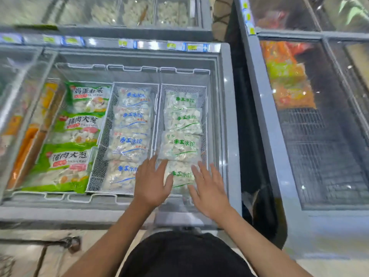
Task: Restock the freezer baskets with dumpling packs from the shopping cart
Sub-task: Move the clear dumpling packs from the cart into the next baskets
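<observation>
An open chest freezer holds two white wire baskets. The right basket (pixel 204 96) carries a row of clear dumpling packs with green print; the nearest pack (pixel 180 175) lies between my hands. My left hand (pixel 151 181) rests flat at that pack's left edge, fingers spread. At the pack's right edge lies my right hand (pixel 208 186), flat and spread too. Neither hand closes around the pack. The middle basket (pixel 95 172) holds a row of clear dumpling packs with blue print (pixel 129 144). No shopping cart is in view.
Green printed dumpling bags (pixel 77 126) fill the freezer's left section, with orange packages (pixel 26 148) under the slid-back glass lid further left. A second freezer (pixel 311 136) with closed glass stands to the right across a dark gap. Another freezer runs along the back.
</observation>
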